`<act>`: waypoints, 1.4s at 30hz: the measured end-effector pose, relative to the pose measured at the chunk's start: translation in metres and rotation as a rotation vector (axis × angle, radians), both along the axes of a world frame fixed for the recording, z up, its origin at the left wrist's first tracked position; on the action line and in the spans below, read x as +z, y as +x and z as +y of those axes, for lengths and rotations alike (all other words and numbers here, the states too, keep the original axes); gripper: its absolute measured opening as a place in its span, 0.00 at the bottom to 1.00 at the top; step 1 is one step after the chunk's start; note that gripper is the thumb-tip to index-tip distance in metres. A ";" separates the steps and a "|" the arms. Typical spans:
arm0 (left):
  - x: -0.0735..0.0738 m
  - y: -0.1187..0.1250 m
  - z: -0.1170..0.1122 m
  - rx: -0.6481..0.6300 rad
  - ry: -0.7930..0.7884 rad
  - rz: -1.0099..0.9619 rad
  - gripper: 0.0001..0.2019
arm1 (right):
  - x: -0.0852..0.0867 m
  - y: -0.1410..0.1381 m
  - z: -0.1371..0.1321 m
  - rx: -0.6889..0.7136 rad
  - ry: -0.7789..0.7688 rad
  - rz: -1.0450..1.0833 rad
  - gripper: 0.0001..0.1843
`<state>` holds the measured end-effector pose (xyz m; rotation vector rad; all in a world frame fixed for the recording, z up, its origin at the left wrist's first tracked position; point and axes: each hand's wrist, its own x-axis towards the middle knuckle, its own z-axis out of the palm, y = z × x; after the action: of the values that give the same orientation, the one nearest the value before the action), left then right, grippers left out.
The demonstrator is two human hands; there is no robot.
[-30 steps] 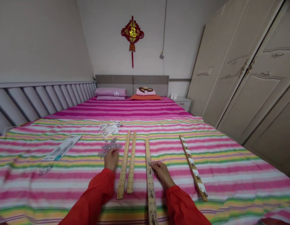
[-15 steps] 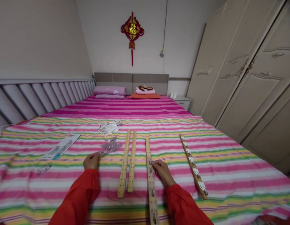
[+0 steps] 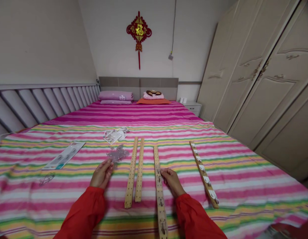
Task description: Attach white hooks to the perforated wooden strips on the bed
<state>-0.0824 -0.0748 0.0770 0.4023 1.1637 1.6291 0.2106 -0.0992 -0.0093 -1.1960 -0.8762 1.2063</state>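
Note:
Fingers curled together, my left hand (image 3: 101, 175) is just in front of a pile of small clear adhesive hooks (image 3: 118, 153) on the bed. Whatever is between its fingertips is too small to make out. My right hand (image 3: 172, 181) pinches the right edge of a long wooden strip (image 3: 161, 212), beside a clear hook with a metal prong (image 3: 158, 172). More such hooks sit along the near part of this strip, while its far end is bare wood with holes. Two bare perforated wooden strips, a longer one (image 3: 131, 172) and a shorter one (image 3: 139, 171), lie between my hands.
On the right lies a wooden strip (image 3: 204, 174) bearing several white hooks. A packaging card (image 3: 65, 156) and a thin loop of clear material (image 3: 46, 179) are at left. Cut packaging pieces (image 3: 115, 135) lie farther back. Folded bedding (image 3: 115, 95) sits by the headboard.
My left hand has lifted a little from the bed, moved slightly right and turned so its palm side shows. The right hand stays at the strip. The view has shifted slightly.

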 end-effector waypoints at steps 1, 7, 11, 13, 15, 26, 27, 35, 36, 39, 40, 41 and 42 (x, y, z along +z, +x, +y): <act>0.003 0.007 -0.003 -0.035 0.007 -0.012 0.08 | 0.000 0.000 0.000 -0.002 0.003 0.011 0.17; 0.013 0.055 -0.021 -0.252 0.036 -0.019 0.08 | 0.001 0.003 -0.003 -0.027 0.000 0.102 0.18; 0.018 0.085 -0.025 -0.361 -0.038 -0.139 0.07 | 0.004 0.006 -0.004 -0.051 0.024 0.199 0.18; 0.020 0.098 -0.025 -0.358 -0.105 -0.233 0.08 | 0.008 0.007 -0.005 -0.062 0.025 0.217 0.17; 0.022 0.110 -0.025 -0.343 -0.187 -0.317 0.09 | 0.013 0.006 -0.008 -0.052 0.024 0.216 0.17; 0.010 0.157 -0.027 -0.312 -0.288 -0.475 0.08 | 0.050 -0.016 -0.019 0.129 0.123 0.224 0.16; 0.007 0.160 -0.028 -0.320 -0.295 -0.471 0.08 | 0.051 -0.016 -0.019 0.120 0.122 0.230 0.16; -0.005 0.163 -0.029 -0.399 -0.210 -0.287 0.07 | 0.048 -0.004 -0.015 0.092 0.114 0.243 0.17; -0.004 0.162 -0.027 -0.414 -0.192 -0.254 0.07 | 0.049 -0.002 -0.014 0.083 0.115 0.239 0.17; 0.001 0.161 -0.018 -0.464 -0.167 -0.170 0.07 | 0.051 0.004 -0.008 0.075 0.118 0.199 0.15; 0.002 0.161 -0.015 -0.473 -0.159 -0.143 0.07 | 0.053 0.006 -0.006 0.080 0.118 0.180 0.14; 0.004 0.162 -0.011 -0.478 -0.152 -0.116 0.06 | 0.054 0.008 -0.003 0.087 0.118 0.162 0.14; 0.006 0.164 -0.008 -0.480 -0.145 -0.090 0.06 | 0.054 0.009 -0.001 0.095 0.118 0.147 0.13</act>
<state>0.0812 -0.0825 0.0833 0.4678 1.0151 1.1291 0.2191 -0.1001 0.0452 -0.9676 -0.8885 1.2843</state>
